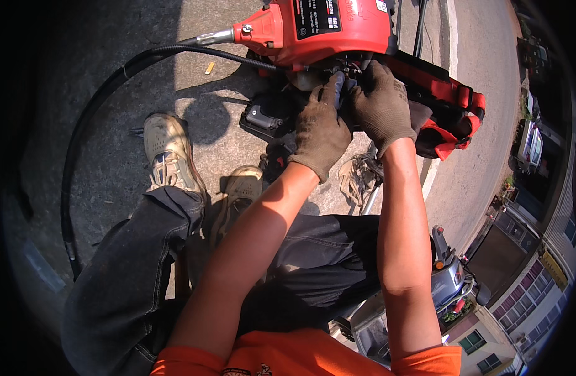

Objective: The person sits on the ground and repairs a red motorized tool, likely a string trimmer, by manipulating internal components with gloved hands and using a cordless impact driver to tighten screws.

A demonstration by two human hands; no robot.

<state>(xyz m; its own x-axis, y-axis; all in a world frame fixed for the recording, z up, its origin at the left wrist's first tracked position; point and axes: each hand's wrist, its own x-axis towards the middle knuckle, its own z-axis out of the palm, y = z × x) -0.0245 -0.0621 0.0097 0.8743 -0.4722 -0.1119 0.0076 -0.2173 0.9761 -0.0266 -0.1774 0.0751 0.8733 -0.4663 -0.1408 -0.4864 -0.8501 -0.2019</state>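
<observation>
Both gloved: left hand [323, 130], right hand [382, 105] at edge of red machine [360, 31].

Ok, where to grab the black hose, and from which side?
Probably mid-bend, from the left, fingers wrapped around: there the hose is slim and bows outward, clear of the red engine and left shoe.

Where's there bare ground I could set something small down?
The concrete between the curving black hose and the left shoe looks bare. It's crowded below the red machine: left hand, right hand, black part, red strap.
</observation>
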